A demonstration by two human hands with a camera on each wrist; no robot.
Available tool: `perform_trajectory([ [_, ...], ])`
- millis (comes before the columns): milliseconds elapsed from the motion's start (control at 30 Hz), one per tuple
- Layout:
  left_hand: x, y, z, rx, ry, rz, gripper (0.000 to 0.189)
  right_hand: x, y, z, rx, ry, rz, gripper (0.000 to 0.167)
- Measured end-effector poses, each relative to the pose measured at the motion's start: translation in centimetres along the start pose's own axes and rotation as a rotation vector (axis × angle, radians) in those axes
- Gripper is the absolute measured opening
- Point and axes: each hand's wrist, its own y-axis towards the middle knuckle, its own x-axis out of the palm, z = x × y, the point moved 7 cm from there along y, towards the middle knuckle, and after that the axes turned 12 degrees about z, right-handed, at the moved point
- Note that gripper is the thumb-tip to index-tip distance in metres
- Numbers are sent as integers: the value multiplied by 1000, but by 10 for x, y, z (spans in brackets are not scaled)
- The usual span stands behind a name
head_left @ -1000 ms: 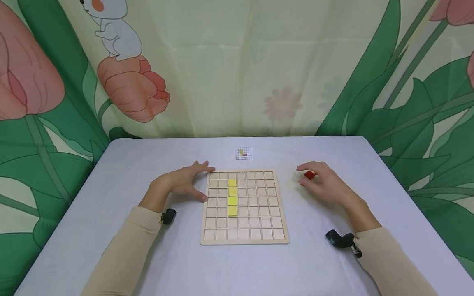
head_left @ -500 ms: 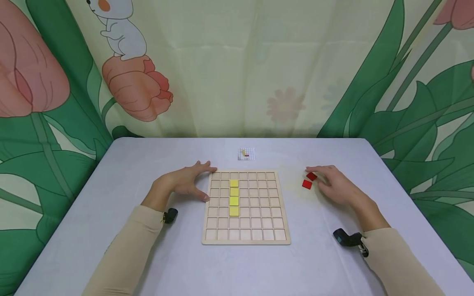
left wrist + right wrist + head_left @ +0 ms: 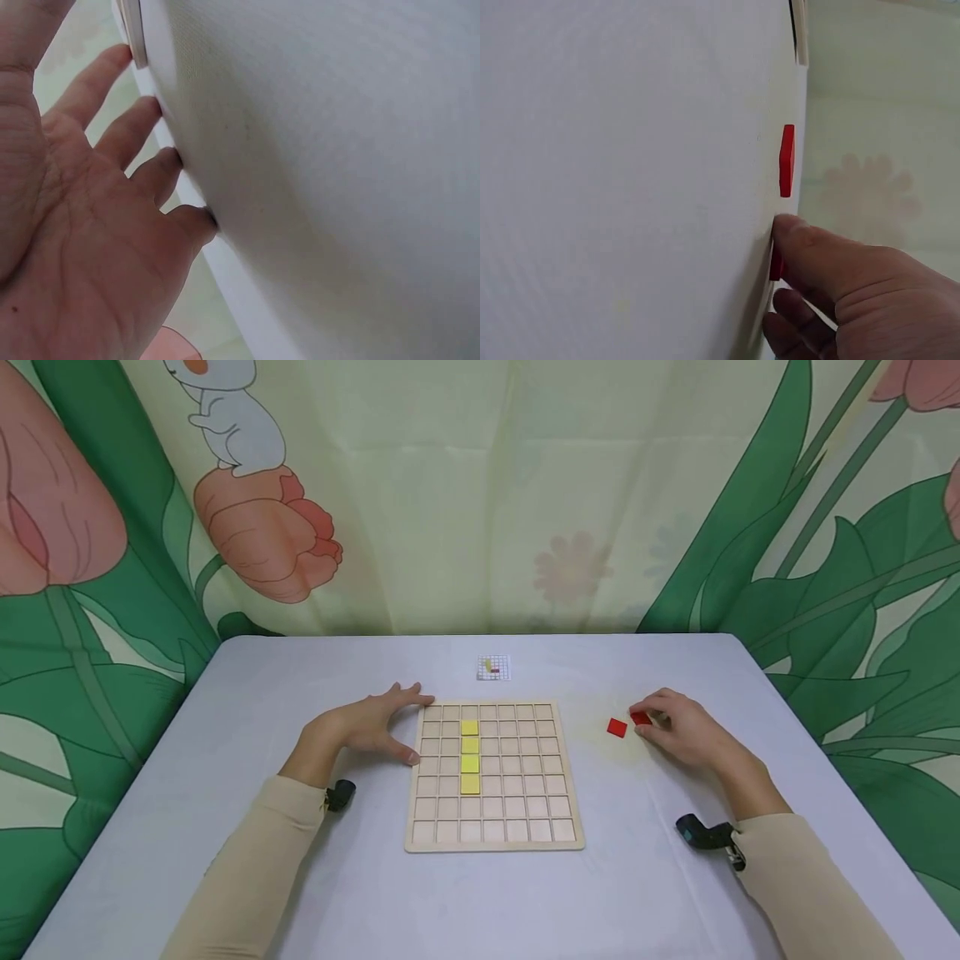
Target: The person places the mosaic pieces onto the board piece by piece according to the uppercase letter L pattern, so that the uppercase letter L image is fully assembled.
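A wooden grid board [image 3: 496, 847] lies flat on the table, with several yellow square tiles [image 3: 469, 763] in one column of its cells. My left hand [image 3: 375, 724] spreads its fingers along the board's left edge, index finger near the upper corner and thumb lower down. To the right of the board, my right hand [image 3: 686, 731] pinches a red square tile [image 3: 641, 717] between thumb and fingers, at the table surface. Another red tile [image 3: 617, 727] lies loose just left of that hand. In the right wrist view, the thumb partly hides the pinched tile [image 3: 777, 266].
Behind the board lies a small printed card [image 3: 493, 667] showing a grid with yellow and red marks. The white table [image 3: 495, 902] ends at a floral curtain [image 3: 450, 527]. Each wrist carries a small black camera [image 3: 705, 835].
The right hand has shifted slightly right, drawing one red tile away from the other, and its fingers have closed on it. The left hand stays at the board's edge.
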Motion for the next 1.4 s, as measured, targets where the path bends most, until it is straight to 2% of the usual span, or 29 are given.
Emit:
perform_trajectory([
  [300,1,1,3,4,-4,-4,104,-2,-6,11,63,-56,1,31],
  [433,2,2,2,6,-2,-3,104,-1,-8,11,56,-46,2,31],
  [700,2,-1,-1,-3,-10,-11,105,1,-12,-4,-8,68,2,31],
  [867,1,-1,-2,1,-12,-9,105,-1,-13,-13,-36,81,24,26],
  [1200,1,1,-1,-10,1,-1,106,-4,-10,-36,-47,118,20,26],
  [1400,0,0,2,11,-11,0,105,-6,-7,-49,-101,176,41,25],
])
